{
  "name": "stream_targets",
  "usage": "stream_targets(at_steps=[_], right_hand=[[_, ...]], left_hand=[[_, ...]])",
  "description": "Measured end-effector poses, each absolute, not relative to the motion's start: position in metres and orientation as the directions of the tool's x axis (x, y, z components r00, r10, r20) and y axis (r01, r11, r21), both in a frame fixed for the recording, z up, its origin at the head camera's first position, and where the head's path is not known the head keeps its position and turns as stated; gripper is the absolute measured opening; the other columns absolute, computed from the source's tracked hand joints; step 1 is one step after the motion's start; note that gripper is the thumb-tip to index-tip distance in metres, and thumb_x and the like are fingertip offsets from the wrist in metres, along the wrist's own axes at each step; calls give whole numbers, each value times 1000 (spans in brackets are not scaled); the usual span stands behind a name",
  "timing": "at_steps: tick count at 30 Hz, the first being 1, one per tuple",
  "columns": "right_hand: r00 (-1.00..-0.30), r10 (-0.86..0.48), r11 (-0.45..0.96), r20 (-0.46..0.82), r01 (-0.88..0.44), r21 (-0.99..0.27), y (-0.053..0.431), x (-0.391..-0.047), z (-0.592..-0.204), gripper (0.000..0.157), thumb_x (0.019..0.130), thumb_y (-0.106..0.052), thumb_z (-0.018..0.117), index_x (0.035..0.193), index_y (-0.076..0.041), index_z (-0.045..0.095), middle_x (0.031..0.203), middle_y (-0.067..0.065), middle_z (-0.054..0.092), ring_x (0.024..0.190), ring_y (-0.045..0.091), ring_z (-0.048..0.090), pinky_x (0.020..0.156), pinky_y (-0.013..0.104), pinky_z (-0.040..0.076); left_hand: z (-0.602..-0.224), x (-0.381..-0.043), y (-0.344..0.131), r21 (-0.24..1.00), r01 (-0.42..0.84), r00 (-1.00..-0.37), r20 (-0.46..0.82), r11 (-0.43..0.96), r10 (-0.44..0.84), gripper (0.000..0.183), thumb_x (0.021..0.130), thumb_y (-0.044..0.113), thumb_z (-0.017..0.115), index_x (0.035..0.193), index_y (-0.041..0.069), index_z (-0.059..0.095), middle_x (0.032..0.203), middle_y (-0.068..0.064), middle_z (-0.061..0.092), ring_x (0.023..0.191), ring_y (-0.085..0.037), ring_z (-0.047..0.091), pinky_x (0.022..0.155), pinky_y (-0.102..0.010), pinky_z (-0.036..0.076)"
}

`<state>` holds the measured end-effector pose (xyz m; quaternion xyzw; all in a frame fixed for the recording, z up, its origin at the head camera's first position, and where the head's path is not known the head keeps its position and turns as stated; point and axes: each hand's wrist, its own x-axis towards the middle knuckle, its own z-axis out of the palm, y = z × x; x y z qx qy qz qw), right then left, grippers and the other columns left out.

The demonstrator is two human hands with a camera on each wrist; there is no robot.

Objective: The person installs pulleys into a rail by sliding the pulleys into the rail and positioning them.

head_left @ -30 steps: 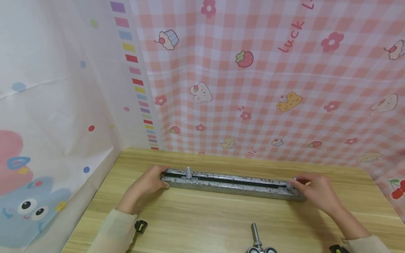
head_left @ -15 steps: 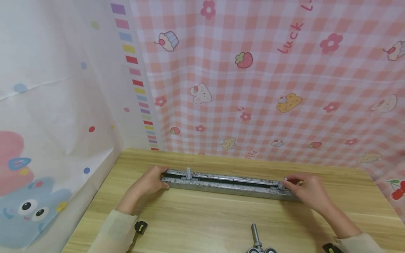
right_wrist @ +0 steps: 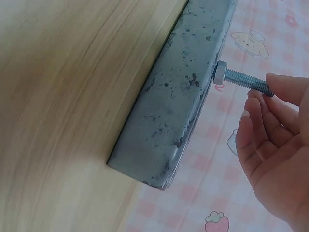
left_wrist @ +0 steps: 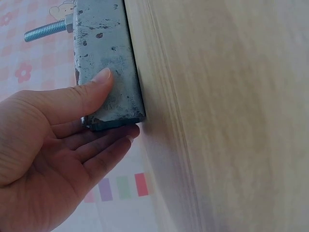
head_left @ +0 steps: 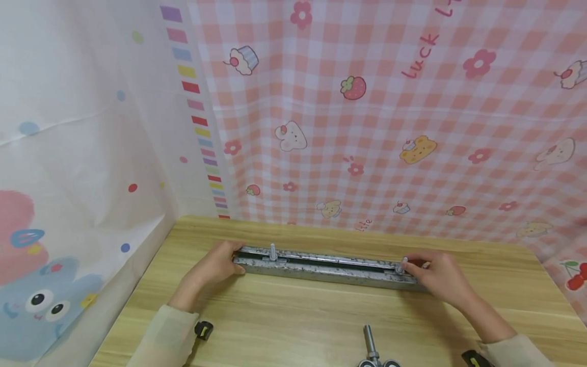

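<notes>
A slotted grey metal rail (head_left: pixel 321 267) with chipped, spotted surfaces lies across the table, slot upward. My left hand (head_left: pixel 221 263) holds its left end; in the left wrist view the thumb lies on the side face and the fingers reach around the end. A threaded bolt (head_left: pixel 272 252) with a nut stands up from the slot near that hand. Toward the right end, a second bolt (right_wrist: pixel 246 81) with a hex nut rises from the slot. My right hand (head_left: pixel 435 275) pinches this bolt's tip between thumb and fingers.
A roller bracket with a threaded stem (head_left: pixel 371 346) and small wheels lies on the wooden table (head_left: pixel 293 316) at the front, cut off by the frame. A pink checked cloth (head_left: pixel 367 127) hangs behind, a white printed one (head_left: pixel 91 127) at left.
My right hand has slid the right bolt leftward along the slot, away from the rail's right end. The left hand, left bolt and rail stay in place.
</notes>
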<state>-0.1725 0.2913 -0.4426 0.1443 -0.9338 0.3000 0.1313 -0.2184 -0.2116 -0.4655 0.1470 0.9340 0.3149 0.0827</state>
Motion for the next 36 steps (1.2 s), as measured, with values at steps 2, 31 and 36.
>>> stream_targets(at_steps=[2, 31, 36], right_hand=[[-924, -197, 772, 327, -352, -529, 289, -173, -442, 10, 88, -7, 82, 97, -4, 81, 87, 0, 78, 74, 4, 67, 64, 27, 58], [-928, -248, 727, 279, -369, -579, 255, -177, -439, 11, 93, -13, 81, 100, -6, 82, 89, -1, 77, 75, 9, 68, 62, 26, 57], [-927, -258, 729, 274, -372, -575, 250, -179, -440, 10, 92, -10, 80, 101, -5, 82, 89, -1, 77, 74, 6, 66, 61, 25, 56]], left_hand=[[-466, -218, -211, 615, 221, -944, -62, 757, 325, 62, 80, -4, 85, 135, -14, 60, 132, -28, 66, 125, -43, 62, 110, -55, 49], [-467, -220, -213, 605, 231, -943, -54, 762, 328, 62, 79, -3, 85, 135, -13, 61, 133, -28, 66, 125, -42, 62, 110, -55, 49], [-467, -220, -213, 606, 244, -941, -42, 757, 336, 62, 78, -3, 86, 134, -13, 62, 129, -26, 68, 120, -39, 64, 107, -54, 51]])
